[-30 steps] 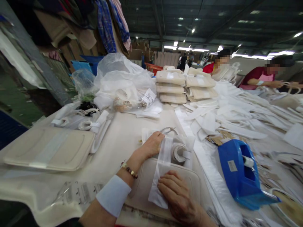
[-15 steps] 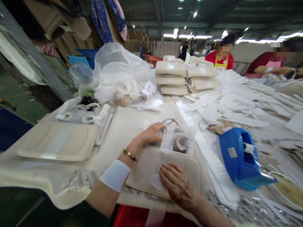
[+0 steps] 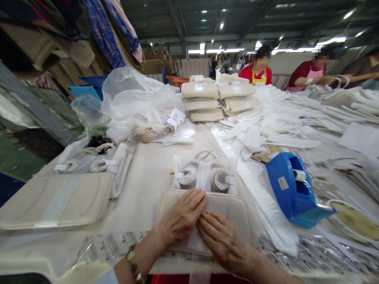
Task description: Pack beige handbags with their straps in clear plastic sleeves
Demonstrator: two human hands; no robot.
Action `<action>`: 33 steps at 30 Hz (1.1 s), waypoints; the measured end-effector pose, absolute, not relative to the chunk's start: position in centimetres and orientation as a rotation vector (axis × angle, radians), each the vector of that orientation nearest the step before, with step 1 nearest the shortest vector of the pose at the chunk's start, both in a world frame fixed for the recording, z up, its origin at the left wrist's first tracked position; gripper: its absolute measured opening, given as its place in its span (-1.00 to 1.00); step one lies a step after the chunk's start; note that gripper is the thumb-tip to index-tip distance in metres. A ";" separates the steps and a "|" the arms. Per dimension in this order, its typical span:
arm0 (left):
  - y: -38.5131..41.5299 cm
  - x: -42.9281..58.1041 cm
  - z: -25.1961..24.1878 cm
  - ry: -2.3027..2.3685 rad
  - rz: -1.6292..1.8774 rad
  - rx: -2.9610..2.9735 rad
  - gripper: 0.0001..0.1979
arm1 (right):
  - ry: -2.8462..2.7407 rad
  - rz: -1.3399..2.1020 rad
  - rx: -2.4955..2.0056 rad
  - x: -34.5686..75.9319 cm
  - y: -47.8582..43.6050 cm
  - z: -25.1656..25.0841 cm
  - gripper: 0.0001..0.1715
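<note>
Beige pad gets both hands now: left hand back from the twelve-o'clock rolls, joining right hand, fingers flat, gripping nothing.

The left hand is off the fabric rolls at twelve o'clock and now lies flat on the beige pad, touching the right hand at its three o'clock. The left-side roll is now uncovered.
</note>
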State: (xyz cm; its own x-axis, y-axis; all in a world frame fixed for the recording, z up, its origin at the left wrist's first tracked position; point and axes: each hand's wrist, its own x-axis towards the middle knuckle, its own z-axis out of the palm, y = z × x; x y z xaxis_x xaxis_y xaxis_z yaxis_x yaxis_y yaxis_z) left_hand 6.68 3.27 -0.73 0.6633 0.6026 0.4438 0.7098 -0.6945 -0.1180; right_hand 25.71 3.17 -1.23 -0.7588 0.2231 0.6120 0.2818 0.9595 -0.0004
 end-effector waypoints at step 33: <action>1.1 9.2 -1.2 -1.200 -0.447 -2.508 -0.53 | -2.331 0.043 -0.314 28.5 -3.7 -2.7 -0.63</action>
